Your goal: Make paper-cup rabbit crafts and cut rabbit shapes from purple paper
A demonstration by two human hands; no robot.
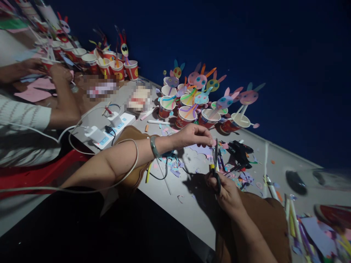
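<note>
My left hand (197, 136) pinches a small piece of pink paper (214, 143) between thumb and fingertips, above the table. Black-handled scissors (216, 175) are gripped in my right hand (226, 191), with the blades pointing up and away from me. The blades meet or pass beside the pink paper; how far they are parted I cannot tell. Paper scraps in purple, pink and blue lie beneath and around both hands. Just beyond my left hand, several red paper cups (186, 118) hold paper animal heads with long ears.
A white power strip (115, 129) with plugged-in chargers sits left, its cable crossing over my left forearm. A black glue gun (240, 153) lies beyond my right hand. Another person's hands (61, 73) work at the far left near more cups. Coloured paper (318, 233) lies at lower right.
</note>
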